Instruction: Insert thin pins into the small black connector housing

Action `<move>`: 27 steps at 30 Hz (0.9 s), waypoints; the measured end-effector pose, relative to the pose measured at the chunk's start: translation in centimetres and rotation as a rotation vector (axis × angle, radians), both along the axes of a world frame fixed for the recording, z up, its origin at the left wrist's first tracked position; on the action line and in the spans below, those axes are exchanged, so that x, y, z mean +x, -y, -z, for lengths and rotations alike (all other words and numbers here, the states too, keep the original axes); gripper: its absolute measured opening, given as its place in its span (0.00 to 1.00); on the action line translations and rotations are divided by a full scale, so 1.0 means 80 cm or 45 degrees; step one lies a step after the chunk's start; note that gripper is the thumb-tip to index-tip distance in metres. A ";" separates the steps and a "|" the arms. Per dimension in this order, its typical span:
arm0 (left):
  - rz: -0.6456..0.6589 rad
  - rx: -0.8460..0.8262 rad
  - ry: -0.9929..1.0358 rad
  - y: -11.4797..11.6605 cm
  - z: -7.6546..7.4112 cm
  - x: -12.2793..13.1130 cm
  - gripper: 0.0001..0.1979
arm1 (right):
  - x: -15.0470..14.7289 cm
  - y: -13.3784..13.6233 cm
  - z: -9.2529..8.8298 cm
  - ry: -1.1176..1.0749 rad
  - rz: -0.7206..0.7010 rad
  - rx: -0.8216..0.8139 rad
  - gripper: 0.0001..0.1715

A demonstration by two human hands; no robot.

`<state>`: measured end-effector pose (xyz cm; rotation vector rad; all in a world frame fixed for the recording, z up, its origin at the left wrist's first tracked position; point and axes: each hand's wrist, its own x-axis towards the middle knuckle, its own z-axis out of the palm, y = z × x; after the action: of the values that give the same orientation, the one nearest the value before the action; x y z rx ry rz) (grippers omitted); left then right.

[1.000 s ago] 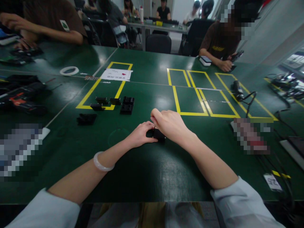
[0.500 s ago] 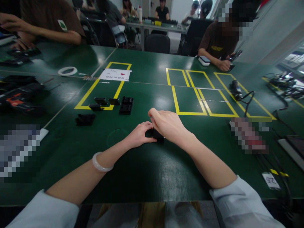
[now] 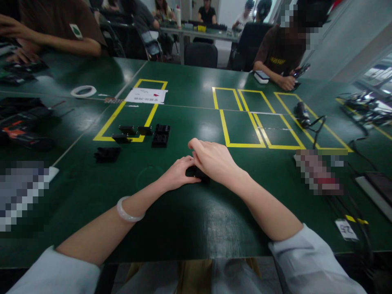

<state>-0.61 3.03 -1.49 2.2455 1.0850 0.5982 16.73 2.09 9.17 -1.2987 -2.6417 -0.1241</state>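
Both my hands meet at the middle of the green table (image 3: pixel 196 228). My left hand (image 3: pixel 177 173), with a pale bangle on its wrist, rests on the table and its fingers close on a small black part (image 3: pixel 196 172). My right hand (image 3: pixel 214 160) arches over the same part from the right, fingers curled down onto it. Most of the part is hidden under my fingers. Several more black parts (image 3: pixel 161 135) lie to the upper left, in and beside a yellow taped box.
Yellow taped rectangles (image 3: pixel 245 122) mark the table ahead. A white paper sheet (image 3: pixel 146 95) and a tape roll (image 3: pixel 83 91) lie far left. A black tool with cable (image 3: pixel 302 114) sits right. Other people work at the far edges. Cables clutter the right side.
My hands have stayed on the small black part, with only small finger shifts. The camera has drifted slightly, so the scene has slid a little left and up.
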 end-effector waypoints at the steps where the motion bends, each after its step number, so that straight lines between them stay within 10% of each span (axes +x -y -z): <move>1: -0.002 0.002 0.005 0.000 0.000 0.000 0.22 | 0.000 0.000 0.000 -0.011 -0.004 0.007 0.13; 27: 0.009 -0.009 -0.015 0.001 -0.004 0.001 0.20 | 0.001 -0.001 0.002 -0.011 -0.001 0.000 0.13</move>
<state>-0.56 2.95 -1.14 2.2483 1.0831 0.5786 16.81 2.19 9.04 -1.2957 -2.6352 -0.1181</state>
